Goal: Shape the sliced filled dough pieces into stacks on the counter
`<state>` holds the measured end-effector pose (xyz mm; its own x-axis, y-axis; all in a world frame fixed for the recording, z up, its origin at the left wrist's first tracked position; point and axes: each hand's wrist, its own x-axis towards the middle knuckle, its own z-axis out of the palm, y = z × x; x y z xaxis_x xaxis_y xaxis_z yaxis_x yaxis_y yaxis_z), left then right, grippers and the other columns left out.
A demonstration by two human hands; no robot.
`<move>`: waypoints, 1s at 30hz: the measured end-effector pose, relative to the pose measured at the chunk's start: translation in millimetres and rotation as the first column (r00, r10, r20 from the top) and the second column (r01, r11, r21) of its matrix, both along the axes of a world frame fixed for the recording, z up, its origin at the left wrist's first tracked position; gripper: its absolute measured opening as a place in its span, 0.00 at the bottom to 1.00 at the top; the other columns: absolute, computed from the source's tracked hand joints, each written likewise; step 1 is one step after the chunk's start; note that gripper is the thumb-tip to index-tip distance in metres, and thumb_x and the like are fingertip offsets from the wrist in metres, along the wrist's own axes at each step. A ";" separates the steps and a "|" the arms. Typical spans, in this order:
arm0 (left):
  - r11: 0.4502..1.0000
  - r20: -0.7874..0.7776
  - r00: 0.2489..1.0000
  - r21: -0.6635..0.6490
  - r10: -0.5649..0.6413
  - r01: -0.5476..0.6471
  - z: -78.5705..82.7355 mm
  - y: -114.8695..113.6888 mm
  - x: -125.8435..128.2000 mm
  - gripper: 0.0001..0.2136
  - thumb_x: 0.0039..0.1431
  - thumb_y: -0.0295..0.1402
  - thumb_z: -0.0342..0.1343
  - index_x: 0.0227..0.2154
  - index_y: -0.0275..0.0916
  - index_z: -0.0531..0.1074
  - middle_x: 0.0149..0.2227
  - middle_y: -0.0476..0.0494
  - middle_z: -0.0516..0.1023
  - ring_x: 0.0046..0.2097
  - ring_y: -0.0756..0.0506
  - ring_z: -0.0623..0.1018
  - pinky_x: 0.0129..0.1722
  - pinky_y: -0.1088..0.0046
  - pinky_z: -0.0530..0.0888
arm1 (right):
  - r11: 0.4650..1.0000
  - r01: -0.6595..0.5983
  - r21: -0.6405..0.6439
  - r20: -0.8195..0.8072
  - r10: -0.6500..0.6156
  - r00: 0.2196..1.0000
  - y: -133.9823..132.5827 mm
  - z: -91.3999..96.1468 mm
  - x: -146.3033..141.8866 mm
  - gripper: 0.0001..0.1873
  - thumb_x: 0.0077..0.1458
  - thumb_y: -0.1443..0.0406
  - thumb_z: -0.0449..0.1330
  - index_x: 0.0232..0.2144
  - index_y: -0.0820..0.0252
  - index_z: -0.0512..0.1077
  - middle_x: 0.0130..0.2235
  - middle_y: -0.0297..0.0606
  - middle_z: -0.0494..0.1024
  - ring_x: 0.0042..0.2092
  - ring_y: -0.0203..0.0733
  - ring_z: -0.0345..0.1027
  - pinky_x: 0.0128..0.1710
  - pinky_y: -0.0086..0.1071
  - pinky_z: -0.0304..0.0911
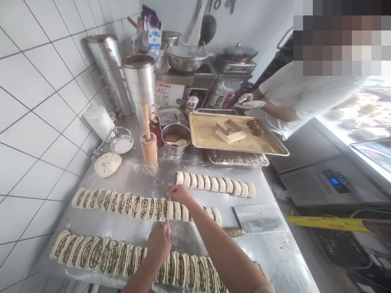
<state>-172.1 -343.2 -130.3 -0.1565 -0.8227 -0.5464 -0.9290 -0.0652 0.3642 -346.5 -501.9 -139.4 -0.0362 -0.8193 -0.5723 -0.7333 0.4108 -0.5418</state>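
Observation:
Between my two hands a thin wooden stick (169, 211), like a chopstick, lies across the middle row of sliced filled dough (128, 206). My right hand (181, 193) pinches its far end, just behind the row. The near end is in my left hand (159, 241), in front of the row. To the left of the stick, the slices are pressed open with green-flecked filling showing. On the right side they stay plain and rounded, partly hidden by my right forearm. A front row of pressed slices (100, 254) passes under my arms. Behind lies a shorter row of plain slices (216, 183).
A cleaver (259, 219) lies at the right. Toward the back left are a dough ball (108, 165), a flour bowl (122, 144) and a wooden mortar (149, 148). A yellow tray (204, 134) is behind, near a gloved co-worker (314, 97).

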 end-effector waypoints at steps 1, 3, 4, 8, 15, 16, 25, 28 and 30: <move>1.000 -0.003 1.000 0.011 -0.012 0.012 -0.2 0.0 -4.2 0.18 0.75 0.37 0.40 0.44 0.40 0.77 0.41 0.40 0.83 0.45 0.42 0.81 0.42 0.68 0.68 | 1.000 0.009 0.009 -0.017 -0.009 1.000 2.1 -1.8 -3.0 0.12 0.58 0.56 0.68 0.33 0.60 0.79 0.32 0.34 0.82 0.36 0.39 0.75 0.36 0.32 0.66; 0.999 0.004 1.000 0.037 -0.019 0.018 -4.0 -0.3 -12.2 0.18 0.74 0.35 0.41 0.44 0.38 0.78 0.43 0.37 0.83 0.46 0.41 0.81 0.44 0.67 0.69 | 0.999 0.023 0.029 -0.049 -0.021 0.999 5.1 -8.6 -4.5 0.12 0.55 0.57 0.70 0.31 0.59 0.79 0.32 0.34 0.82 0.36 0.40 0.75 0.36 0.32 0.65; 0.999 0.012 1.000 0.050 -0.015 0.014 -7.6 -0.5 -15.7 0.18 0.74 0.35 0.42 0.44 0.37 0.78 0.43 0.36 0.83 0.46 0.41 0.82 0.44 0.67 0.69 | 0.999 0.030 0.034 -0.065 -0.028 0.997 6.2 -13.3 -3.3 0.12 0.53 0.57 0.71 0.31 0.59 0.79 0.32 0.35 0.82 0.37 0.41 0.76 0.36 0.33 0.66; 0.996 0.034 0.999 0.086 0.007 -0.010 -26.8 -2.8 -24.6 0.20 0.75 0.35 0.40 0.45 0.36 0.78 0.43 0.35 0.84 0.44 0.42 0.82 0.42 0.68 0.70 | 0.998 0.064 0.013 -0.148 -0.061 0.987 8.5 -32.6 7.5 0.14 0.54 0.54 0.71 0.37 0.57 0.79 0.39 0.38 0.83 0.47 0.48 0.76 0.48 0.39 0.67; 0.996 0.058 0.998 0.078 0.033 -0.037 -16.2 -4.3 -24.8 0.16 0.73 0.34 0.45 0.48 0.35 0.77 0.44 0.34 0.83 0.47 0.42 0.82 0.44 0.69 0.70 | 0.997 0.009 0.081 -0.083 -0.002 0.997 5.0 -17.5 5.6 0.14 0.63 0.55 0.65 0.42 0.60 0.76 0.44 0.38 0.81 0.46 0.43 0.76 0.49 0.44 0.73; 0.996 0.053 0.998 0.076 0.034 -0.038 -10.5 -3.2 -23.3 0.16 0.73 0.35 0.45 0.47 0.35 0.78 0.42 0.35 0.83 0.46 0.42 0.82 0.43 0.69 0.70 | 0.996 -0.009 0.092 -0.045 0.013 0.999 4.2 -12.2 0.3 0.13 0.64 0.55 0.65 0.41 0.60 0.77 0.43 0.37 0.81 0.43 0.41 0.76 0.46 0.41 0.74; 0.994 -0.008 1.000 0.108 -0.011 0.012 2.8 5.4 -45.0 0.16 0.75 0.37 0.42 0.44 0.39 0.76 0.42 0.38 0.83 0.43 0.43 0.82 0.42 0.69 0.69 | 0.996 -0.011 0.090 -0.031 0.013 0.999 13.4 -6.3 -44.9 0.15 0.63 0.54 0.65 0.37 0.61 0.77 0.38 0.35 0.81 0.39 0.39 0.75 0.42 0.38 0.74; 0.992 0.010 1.000 0.129 -0.003 0.002 -9.9 5.8 -57.3 0.18 0.75 0.37 0.41 0.45 0.38 0.77 0.43 0.36 0.83 0.43 0.43 0.82 0.42 0.69 0.70 | 0.998 -0.002 0.069 -0.085 0.008 0.996 16.9 -19.3 -38.4 0.15 0.62 0.54 0.66 0.38 0.60 0.77 0.42 0.37 0.81 0.43 0.42 0.76 0.48 0.42 0.73; 0.991 0.018 1.000 0.133 -0.003 0.001 -19.2 5.9 -63.3 0.18 0.75 0.36 0.41 0.47 0.38 0.77 0.44 0.35 0.84 0.44 0.44 0.82 0.42 0.69 0.70 | 0.999 0.015 0.042 -0.127 -0.009 0.992 19.6 -28.2 -32.6 0.15 0.60 0.54 0.67 0.40 0.60 0.77 0.43 0.38 0.81 0.47 0.45 0.75 0.53 0.47 0.71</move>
<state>-235.5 -337.3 -149.5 -0.1472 -0.7426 -0.6534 -0.9355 -0.1099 0.3357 -379.1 -482.3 -167.5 -0.1206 -0.7930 -0.5972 -0.7899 0.4410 -0.4262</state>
